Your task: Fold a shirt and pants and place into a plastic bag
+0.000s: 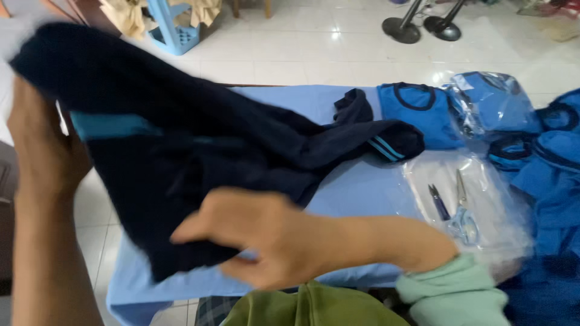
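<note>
White floor tiles run behind a table (338,193) draped in pale blue cloth, and over its near left part hangs a dark navy garment (181,157) with light blue stripes — lifted clear of the cloth at its left end, while one striped cuff trails right and lies on the table near the middle. The left hand (42,151) holds the garment's raised left edge, fingers closed behind the fabric and the thumb side toward the camera, though blur hides the exact grip. The right hand (254,235), reaching in from the right in a mint green sleeve (453,293), lies against the garment's lower hem with fingers held together and curled; whether it pinches the fabric or only presses against it I cannot tell. Just right of that forearm, a clear plastic bag (483,211) lies flat on the table with a pair of scissors (462,217) and a small dark snipper (439,202) resting on it. Farther right and far, bright blue shirts (417,108) with dark collars are piled — one wrapped in clear plastic. On the floor beyond, far left, stands a light blue plastic stool (175,27), and far right two round black stand bases (402,29).
</note>
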